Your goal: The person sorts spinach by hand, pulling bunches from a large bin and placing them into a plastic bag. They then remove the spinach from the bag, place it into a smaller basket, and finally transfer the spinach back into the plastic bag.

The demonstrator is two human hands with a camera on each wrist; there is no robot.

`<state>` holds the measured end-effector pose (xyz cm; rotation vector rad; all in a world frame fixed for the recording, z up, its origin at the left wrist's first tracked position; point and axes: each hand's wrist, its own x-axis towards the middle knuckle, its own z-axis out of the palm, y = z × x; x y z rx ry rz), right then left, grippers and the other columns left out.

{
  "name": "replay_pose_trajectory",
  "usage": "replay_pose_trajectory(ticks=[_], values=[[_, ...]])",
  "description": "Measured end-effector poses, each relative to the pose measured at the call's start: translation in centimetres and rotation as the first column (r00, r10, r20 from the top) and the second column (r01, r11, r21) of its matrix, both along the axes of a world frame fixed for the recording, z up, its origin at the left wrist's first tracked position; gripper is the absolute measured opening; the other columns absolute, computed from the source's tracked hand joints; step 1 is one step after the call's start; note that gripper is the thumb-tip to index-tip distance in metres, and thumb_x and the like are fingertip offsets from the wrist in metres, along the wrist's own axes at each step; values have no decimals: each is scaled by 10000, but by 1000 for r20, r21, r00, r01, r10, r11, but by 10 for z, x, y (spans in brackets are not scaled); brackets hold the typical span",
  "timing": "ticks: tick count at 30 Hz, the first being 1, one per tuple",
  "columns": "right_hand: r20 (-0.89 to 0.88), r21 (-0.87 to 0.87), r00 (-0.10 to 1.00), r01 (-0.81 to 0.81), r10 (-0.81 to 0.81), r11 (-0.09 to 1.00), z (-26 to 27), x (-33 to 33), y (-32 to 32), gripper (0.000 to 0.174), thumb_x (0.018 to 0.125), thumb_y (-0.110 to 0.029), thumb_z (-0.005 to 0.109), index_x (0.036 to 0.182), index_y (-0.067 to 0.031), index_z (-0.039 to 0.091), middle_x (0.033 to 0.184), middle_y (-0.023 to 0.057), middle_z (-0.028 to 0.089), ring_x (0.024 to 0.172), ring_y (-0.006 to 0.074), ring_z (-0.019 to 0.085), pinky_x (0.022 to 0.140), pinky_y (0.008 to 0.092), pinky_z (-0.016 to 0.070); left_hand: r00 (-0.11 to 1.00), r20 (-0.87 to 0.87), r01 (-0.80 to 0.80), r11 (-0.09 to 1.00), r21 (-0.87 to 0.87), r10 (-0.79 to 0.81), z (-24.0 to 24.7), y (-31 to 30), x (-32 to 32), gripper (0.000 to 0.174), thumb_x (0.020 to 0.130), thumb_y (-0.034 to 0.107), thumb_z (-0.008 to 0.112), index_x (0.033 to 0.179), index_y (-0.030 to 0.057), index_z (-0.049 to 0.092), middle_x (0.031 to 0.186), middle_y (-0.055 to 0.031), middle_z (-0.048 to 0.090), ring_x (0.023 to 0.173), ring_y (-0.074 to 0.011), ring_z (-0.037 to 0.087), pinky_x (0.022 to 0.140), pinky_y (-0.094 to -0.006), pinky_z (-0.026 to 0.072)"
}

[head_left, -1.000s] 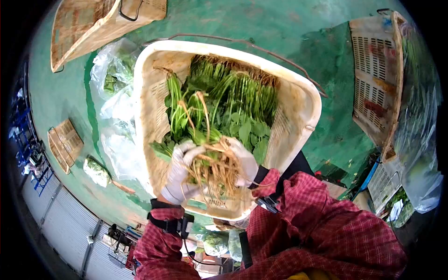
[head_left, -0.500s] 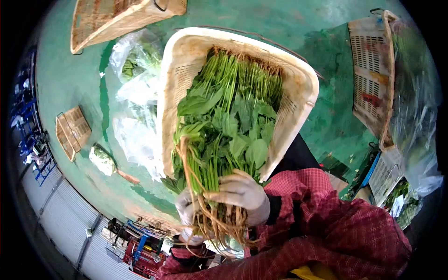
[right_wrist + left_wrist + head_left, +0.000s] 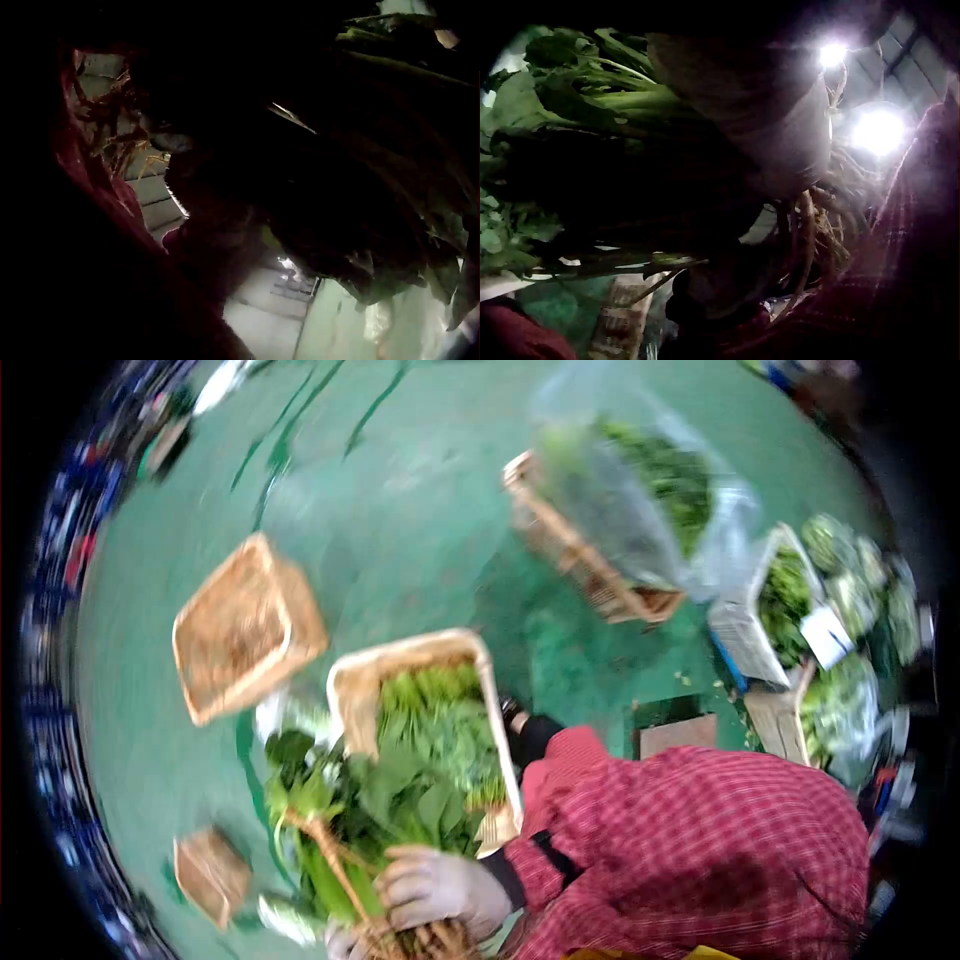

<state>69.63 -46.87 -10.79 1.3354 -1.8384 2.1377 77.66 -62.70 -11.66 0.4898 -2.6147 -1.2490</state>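
Green floor (image 3: 400, 510), blurred. Six crates countable in head view: one near crate (image 3: 480, 660), holding leafy greens, lower edge partly covered; one left crate (image 3: 245, 630), brownish inside; one far crate (image 3: 580, 555), under one clear bag (image 3: 640, 500) with greens; one white crate (image 3: 740, 625), greens inside, one white card (image 3: 827, 637) at its lower right corner; one crate at lower right (image 3: 773, 728), against bagged greens; one small crate (image 3: 210, 875), lower left.

One bunch of leafy greens (image 3: 400, 790), over near crate's lower left corner, leaves away from the person, tan roots (image 3: 430, 940) down at frame bottom, cut off. Stem count unclear.

Two gloved hands. Right hand (image 3: 440, 895) clamped round bunch near roots. Left hand (image 3: 347, 942) clamped on bunch too, mostly cut off. Wrist views very dark; right one barely readable.
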Motion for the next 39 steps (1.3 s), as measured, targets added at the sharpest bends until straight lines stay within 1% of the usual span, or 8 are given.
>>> replay_pose_trajectory(ticks=[1, 11, 17, 26, 29, 31, 35, 39], values=[[31, -57, 992, 127, -125, 990, 16, 9, -1, 486, 740, -333, 620, 1174, -114, 617, 1040, 94, 538, 1069, 321, 509, 992, 512, 337, 1000, -18, 22, 1000, 20, -22, 2, 6, -1, 482, 662, 248, 807, 1077, 146, 583, 1015, -74, 524, 971, -254, 546, 794, -398, 474], [-261, -203, 877, 360, -404, 911, 167, -1, 102, 549, 688, -324, 665, 1203, -143, 613, 1034, 82, 569, 1030, 305, 538, 970, 496, 358, 871, -354, 386, 920, 62, -342, 125, 106, -67, 479, 667, 254, 807, 1073, 134, 582, 998, -73, 521, 969, -260, 544, 811, -403, 466], [-380, -254, 577, 686, -723, 682, 215, -20, 216, 452, 721, -236, 651, 1172, -250, 657, 930, 26, 599, 909, 262, 601, 953, 450, 436, 723, -531, 560, 825, 78, -441, 166, 209, -115, 478, 670, 258, 807, 1070, 127, 581, 987, -73, 520, 968, -264, 544, 821, -405, 461], [-562, 144, 626, 717, -541, 682, 285, -97, 428, 507, 656, -262, 698, 1129, -83, 661, 872, 76, 636, 736, 277, 595, 679, 392, 449, 377, -817, 765, 644, 9, -436, 195, 402, -235, 476, 674, 264, 807, 1066, 116, 579, 971, -72, 517, 967, -270, 542, 836, -410, 454], [-648, 198, 504, 835, -571, 513, 290, -127, 469, 538, 605, -275, 718, 1098, -65, 668, 798, 68, 610, 714, 270, 600, 642, 369, 448, 221, -900, 813, 581, -44, -376, 197, 468, -277, 476, 676, 266, 807, 1064, 113, 579, 966, -72, 516, 966, -272, 542, 841, -411, 451], [-623, 394, 574, 817, -531, 421, 290, -150, 494, 534, 585, -259, 742, 1080, -67, 678, 732, 52, 579, 675, 257, 593, 633, 354, 455, 156, -925, 844, 533, -57, -347, 188, 501, -306, 476, 677, 267, 807, 1063, 110, 578, 963, -71, 516, 966, -273, 542, 844, -412, 450], [-469, 552, 694, 713, -546, 431, 270, -212, 529, 563, 634, -270, 792, 1142, -70, 654, 668, 48, 539, 604, 222, 543, 583, 332, 440, 317, -926, 911, 336, 238, -204, 119, 560, -344, 498, 728, 265, 795, 1115, 70, 547, 1035, -94, 542, 1023, -271, 532, 908, -418, 441], [-139, 748, 800, 471, -583, 468, 220, -298, 557, 506, 702, -232, 754, 1167, -71, 638, 788, 117, 605, 750, 283, 589, 707, 373, 470, 480, -802, 863, 354, 360, -355, 76, 586, -388, 410, 794, 247, 707, 1121, 42, 567, 1056, -125, 580, 1009, -267, 562, 887, -418, 460]])
